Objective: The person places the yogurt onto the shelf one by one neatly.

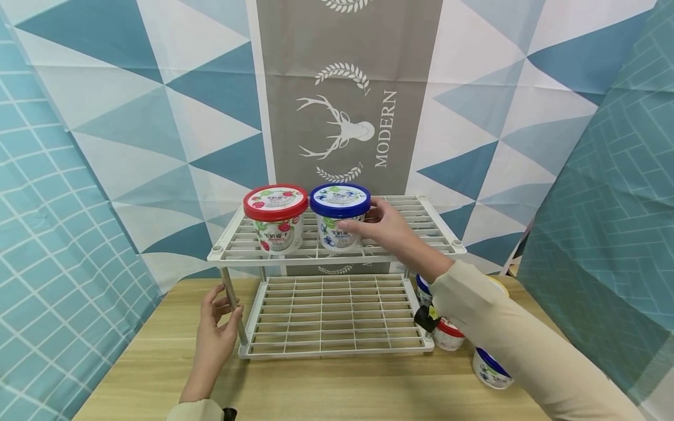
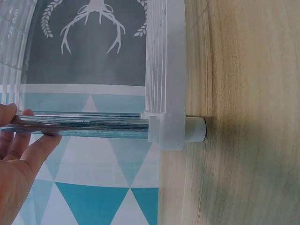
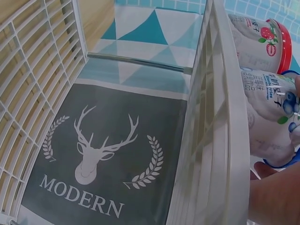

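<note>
Into the head view, and your right hand (image 1: 387, 228) is on the blue-lidded tub (image 1: 334, 221): thumb across its front, fingers curled round the side, a proper clamp. That tub is upright between your thumb and fingers, at the upper shelf (image 1: 416, 213) of the white rack. Just left of it, across from your right fingers, stands the red-lidded tub (image 1: 276, 228). Down and left of all that, your left hand (image 1: 217, 330) has fingers and thumb pinched on the metal post (image 1: 229, 287). Right of those left fingers spreads the lower shelf (image 1: 337, 352); nearer you than they are lies the wooden table (image 1: 342, 389). Below and right of your right fingers, partly behind your sleeve (image 1: 505, 330), sit a red-lidded cup (image 1: 447, 337) and a blue-lidded cup (image 1: 492, 369). Beyond your fingers hangs the printed cloth (image 1: 342, 128), deer head and all.

Over to the left wrist, and there's the grip close up: thumb on one side of the post, fingertips on the other. Right of your fingertips in this view, the post runs to a white foot (image 2: 196, 129) at the table.

Now the right wrist: the blue-lidded tub shows between your thumb and fingers, both cut by the frame's edge. The red-lidded tub is above your fingers here, the upper shelf's rail to their left.
</note>
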Tool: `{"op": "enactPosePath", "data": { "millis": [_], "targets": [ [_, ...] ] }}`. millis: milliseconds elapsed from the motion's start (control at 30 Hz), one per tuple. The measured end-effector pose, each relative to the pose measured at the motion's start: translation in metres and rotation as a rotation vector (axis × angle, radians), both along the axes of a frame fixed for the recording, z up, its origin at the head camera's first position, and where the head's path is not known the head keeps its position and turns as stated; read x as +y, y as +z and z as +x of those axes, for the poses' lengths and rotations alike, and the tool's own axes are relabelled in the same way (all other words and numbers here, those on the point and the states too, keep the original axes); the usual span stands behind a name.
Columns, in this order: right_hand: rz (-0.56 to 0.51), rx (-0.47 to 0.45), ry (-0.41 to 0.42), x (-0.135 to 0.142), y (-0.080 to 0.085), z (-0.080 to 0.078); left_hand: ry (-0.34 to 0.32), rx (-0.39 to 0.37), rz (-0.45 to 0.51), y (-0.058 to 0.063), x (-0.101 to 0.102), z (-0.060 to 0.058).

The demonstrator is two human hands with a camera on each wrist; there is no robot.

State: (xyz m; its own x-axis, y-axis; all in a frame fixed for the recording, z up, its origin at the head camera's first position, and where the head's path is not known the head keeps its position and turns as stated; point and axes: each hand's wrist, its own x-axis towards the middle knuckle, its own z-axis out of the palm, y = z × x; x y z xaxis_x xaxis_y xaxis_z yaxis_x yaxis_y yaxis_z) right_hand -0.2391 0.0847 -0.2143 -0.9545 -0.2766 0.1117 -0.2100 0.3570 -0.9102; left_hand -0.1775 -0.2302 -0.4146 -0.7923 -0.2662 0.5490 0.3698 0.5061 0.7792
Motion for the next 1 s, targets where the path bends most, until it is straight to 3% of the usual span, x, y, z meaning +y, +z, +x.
{"op": "enactPosePath", "data": {
  "millis": [633, 1000],
  "targets": [
    [0.051, 0.061, 0.026, 0.035, 0.002, 0.008, 0.009, -0.009, 0.030, -0.001, 0.001, 0.001],
    [0.073, 0.075, -0.005, 0.051, 0.005, 0.013, 0.002, -0.002, 0.020, 0.002, 0.002, 0.002]
  ]
}}
